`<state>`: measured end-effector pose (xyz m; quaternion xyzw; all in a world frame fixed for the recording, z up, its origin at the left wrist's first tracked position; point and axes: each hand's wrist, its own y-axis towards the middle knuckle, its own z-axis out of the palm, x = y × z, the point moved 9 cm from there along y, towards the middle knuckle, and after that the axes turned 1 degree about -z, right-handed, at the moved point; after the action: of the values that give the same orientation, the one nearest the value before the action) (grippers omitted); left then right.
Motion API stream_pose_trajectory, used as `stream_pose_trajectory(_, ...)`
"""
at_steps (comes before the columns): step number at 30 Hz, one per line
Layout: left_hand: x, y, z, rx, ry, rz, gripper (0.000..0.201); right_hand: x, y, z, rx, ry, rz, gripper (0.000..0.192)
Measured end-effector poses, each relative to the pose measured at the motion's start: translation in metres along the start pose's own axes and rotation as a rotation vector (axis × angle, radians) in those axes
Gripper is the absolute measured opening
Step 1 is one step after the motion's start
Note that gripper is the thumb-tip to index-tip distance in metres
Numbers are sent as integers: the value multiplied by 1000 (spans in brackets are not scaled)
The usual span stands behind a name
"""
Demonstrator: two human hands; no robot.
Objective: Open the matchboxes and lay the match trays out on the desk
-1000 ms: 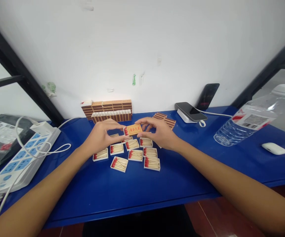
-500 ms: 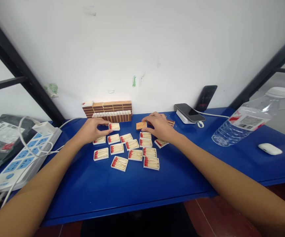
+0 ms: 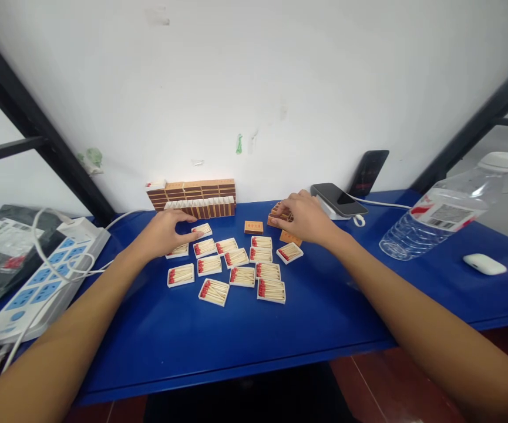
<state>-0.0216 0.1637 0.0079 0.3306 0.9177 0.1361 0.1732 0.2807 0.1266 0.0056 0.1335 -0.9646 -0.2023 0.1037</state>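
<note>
Since the earlier frames, the right hand (image 3: pixel 279 216) has been leaving the orange matchbox cover (image 3: pixel 254 227), which is now lying alone towards the rear edge of the tabletop (image 3: pixel 183 346). That hand is now hovering over the brown-striped matchbox covers (image 3: pixel 273 221) further right, its fingers curling narrowly around them; whether they are gripping cannot be told. The left hand (image 3: pixel 195 226) is staying left of centre, thumb against a match tray (image 3: pixel 201 230) that is now sitting slightly lower; its fingers are standing slightly apart, and whether they are pinching it cannot be told.

The cover is showing red characters on its orange top and a dark brown side. The tray is white, holding pale matchsticks, its left end hidden by the thumb. More filled match trays (image 3: pixel 242 276) are spreading towards the front edge, red heads mostly facing left. A matchbox stack (image 3: pixel 201 191) is standing along the rear edge.
</note>
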Motion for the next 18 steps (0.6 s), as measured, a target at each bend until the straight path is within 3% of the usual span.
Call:
stream_pose_trajectory(5,-30,-5,-19,-214,85,144,37,-1,1,6,81,50,-9,30)
stream_pose_trajectory(8,-57,-10,-23,-286,123,261,28,6,1,-4,27,70,-57,22)
stream_pose_trajectory(10,-76,-14,-23,-316,113,329,27,14,-2,-11,11,198,-64,16)
stream_pose_trajectory(16,-127,-27,-18,-337,4,472,56,70,-18,-9,156,685,-130,26)
stream_pose_trajectory(18,-135,-30,-16,-345,-62,493,53,85,-23,-5,178,821,-129,26)
